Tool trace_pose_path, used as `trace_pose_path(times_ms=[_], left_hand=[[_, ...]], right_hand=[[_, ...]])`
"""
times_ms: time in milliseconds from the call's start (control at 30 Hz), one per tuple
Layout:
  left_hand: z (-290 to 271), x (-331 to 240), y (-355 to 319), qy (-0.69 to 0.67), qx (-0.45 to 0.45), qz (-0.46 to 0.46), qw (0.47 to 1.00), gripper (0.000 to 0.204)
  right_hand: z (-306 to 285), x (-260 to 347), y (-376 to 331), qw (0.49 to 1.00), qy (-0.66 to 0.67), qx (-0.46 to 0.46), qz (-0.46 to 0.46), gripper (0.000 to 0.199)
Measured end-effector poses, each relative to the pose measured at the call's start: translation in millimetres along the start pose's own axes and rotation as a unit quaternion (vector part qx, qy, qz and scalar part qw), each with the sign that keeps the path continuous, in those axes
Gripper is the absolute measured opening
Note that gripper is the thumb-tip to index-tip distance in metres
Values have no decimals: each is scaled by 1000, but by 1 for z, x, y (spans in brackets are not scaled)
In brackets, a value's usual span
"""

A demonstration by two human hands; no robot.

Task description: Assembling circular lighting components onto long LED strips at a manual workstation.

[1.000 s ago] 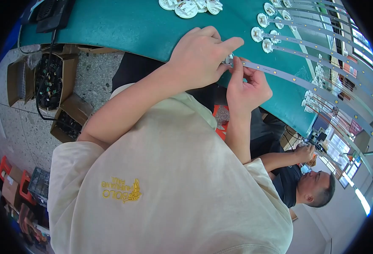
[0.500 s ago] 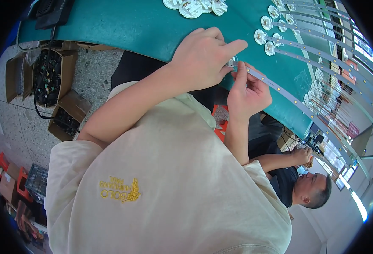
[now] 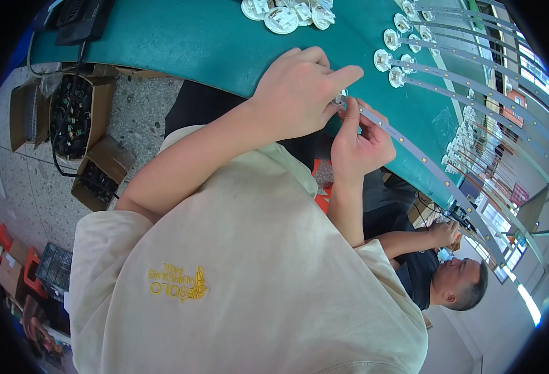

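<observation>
LED strip [image 3: 424, 160] dips further toward 5 o'clock; fingers of left hand [image 3: 300, 93] pinch end fitting [image 3: 343, 94], right hand's [image 3: 361, 148], strip; handling apparently continues.

I count two hands [image 3: 296, 93], mine; one LED strip [image 3: 424, 160] held; at least four white round fittings [image 3: 281, 20], top centre; two parts-filled cartons [image 3: 98, 107], left.

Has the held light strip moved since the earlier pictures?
Yes: the far end of the held strip swung lower in view, away from the strips on the table.
</observation>
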State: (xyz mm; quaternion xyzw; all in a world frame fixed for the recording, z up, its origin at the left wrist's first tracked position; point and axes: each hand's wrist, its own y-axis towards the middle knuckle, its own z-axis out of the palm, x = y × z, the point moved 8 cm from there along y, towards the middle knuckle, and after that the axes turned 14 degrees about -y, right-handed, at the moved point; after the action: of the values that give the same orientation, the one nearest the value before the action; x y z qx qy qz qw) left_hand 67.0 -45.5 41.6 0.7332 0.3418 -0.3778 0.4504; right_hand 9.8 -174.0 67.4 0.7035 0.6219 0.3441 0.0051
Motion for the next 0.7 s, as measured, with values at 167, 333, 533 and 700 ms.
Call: trace_pose_path(times_ms=[167, 333, 533, 700], left_hand=[[1, 1, 0, 5, 4, 0, 1000, 49], [0, 1, 0, 4, 0, -5, 1000, 48], [0, 2, 0, -1, -9, 0, 1000, 46], [-1, 1, 1, -2, -16, 0, 1000, 46]], right_hand=[[0, 1, 5, 1000, -17, 10, -9, 6], [-1, 7, 12, 998, -49, 41, -19, 6], [2, 6, 11, 996, -73, 54, -19, 8], [2, 7, 13, 996, -65, 65, -20, 8]])
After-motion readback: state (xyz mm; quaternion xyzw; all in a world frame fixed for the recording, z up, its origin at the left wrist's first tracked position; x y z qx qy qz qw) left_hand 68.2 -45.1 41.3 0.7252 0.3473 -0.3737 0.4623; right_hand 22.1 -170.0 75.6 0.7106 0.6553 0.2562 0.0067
